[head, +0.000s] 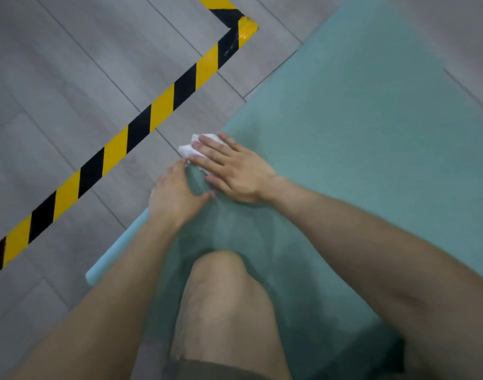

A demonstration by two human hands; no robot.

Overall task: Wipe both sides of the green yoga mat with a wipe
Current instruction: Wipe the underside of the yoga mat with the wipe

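The green yoga mat [372, 127] lies flat on the floor and runs from the bottom middle to the upper right. My right hand [235, 171] presses a crumpled white wipe [192, 149] flat at the mat's left edge, where part of the wipe hangs over onto the floor. Just below it, my left hand [177, 196] rests on that same edge, fingers spread, with the thumb pointing toward the right hand. A paler strip of the mat's edge [111, 253] shows beside my left forearm.
Grey plank floor [70, 91] surrounds the mat. A yellow-and-black hazard tape line [141, 124] runs diagonally across the floor to the left and turns a corner near the top. My bare knee [224, 292] is over the mat's near part.
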